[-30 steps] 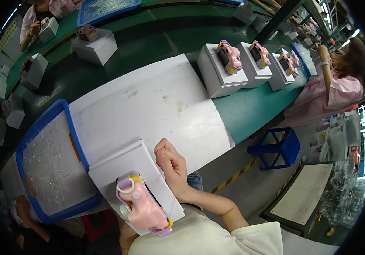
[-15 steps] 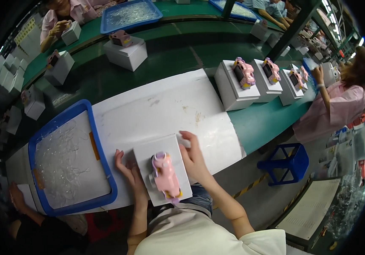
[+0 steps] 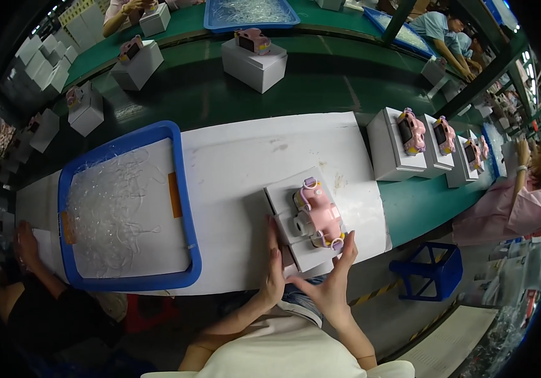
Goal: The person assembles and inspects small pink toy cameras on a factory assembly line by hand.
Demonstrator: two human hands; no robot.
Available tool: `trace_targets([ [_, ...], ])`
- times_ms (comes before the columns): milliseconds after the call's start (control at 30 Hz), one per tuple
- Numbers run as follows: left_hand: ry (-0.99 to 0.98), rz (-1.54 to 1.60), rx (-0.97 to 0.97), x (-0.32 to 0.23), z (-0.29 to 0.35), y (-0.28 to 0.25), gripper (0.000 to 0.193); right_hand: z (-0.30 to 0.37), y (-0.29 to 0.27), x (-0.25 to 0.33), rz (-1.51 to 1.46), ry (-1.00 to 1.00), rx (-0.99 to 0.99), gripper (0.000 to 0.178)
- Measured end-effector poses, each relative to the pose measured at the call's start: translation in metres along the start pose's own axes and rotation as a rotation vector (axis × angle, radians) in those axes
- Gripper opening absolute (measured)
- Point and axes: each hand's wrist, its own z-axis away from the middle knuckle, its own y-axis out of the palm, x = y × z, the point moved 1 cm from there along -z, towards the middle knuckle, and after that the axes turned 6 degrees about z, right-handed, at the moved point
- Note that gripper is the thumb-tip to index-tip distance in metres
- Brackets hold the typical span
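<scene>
A pink toy camera [image 3: 324, 214] with yellow and lilac trim rests on top of a white box [image 3: 284, 194]. The box stands at an angle on a white board in front of me. My left hand [image 3: 274, 274] lies along the box's left near side, its fingers stretched out. At the right near corner, beside the toy camera, is my right hand [image 3: 332, 286], with fingers raised and thumb spread apart. Whether the right fingertips touch the box, I cannot tell.
A blue tray [image 3: 190, 258] of clear plastic pieces stands left on the white board [image 3: 239, 151]. Several white boxes [image 3: 391, 151] topped with pink toy cameras stand at right; others sit on the dark green surface [image 3: 188, 88] beyond. A blue stool [image 3: 437, 271] is right; co-workers sit around.
The box with the toy camera has moved away from my body onto the board and turned. Both hands now sit at its near end. The view has shifted, moving the surroundings across the picture.
</scene>
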Motion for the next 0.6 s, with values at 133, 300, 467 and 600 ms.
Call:
trace_targets([
  [133,0.071,-0.008,0.073,-0.002,0.003,0.001,0.050,-0.039,0.015,-0.016,-0.058,-0.056,-0.117,0.102],
  [300,0.157,-0.007,0.134,-0.002,0.010,-0.005,0.052,-0.164,0.009,-0.029,-0.119,-0.154,-0.344,0.101],
  [467,0.123,-0.169,0.073,0.007,0.021,-0.017,0.038,-0.333,0.018,-0.083,0.259,-0.229,-0.699,0.095],
  [600,0.156,-0.176,0.025,0.009,0.016,-0.017,0.029,-0.383,0.029,-0.102,0.280,-0.110,-0.684,0.094],
])
